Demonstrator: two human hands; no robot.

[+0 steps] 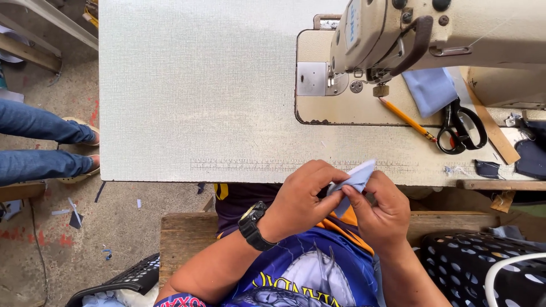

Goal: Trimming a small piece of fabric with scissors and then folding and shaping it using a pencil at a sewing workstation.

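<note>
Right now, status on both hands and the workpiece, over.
Left hand and right hand both pinching small light-blue fabric piece, held at table edge. Beige sewing machine idle, nothing under needle. Black-handled scissors, yellow pencil lie apart.

- Soft, even daylight is filling the scene; no lamp or window is showing in view.
- The pale table top (193, 85) is reflecting brightly, nearly washing out yet keeping its fine weave.
- The sewing machine (432, 34) is casting a mild shadow on its base beneath it.
- Shade is darkening the gap under the table edge, around the small blue cloth piece (354, 182).
- Focus is holding sharp throughout, without motion blur.
- Straight edges are bowing slightly toward the corners, showing wide-angle distortion.
</note>
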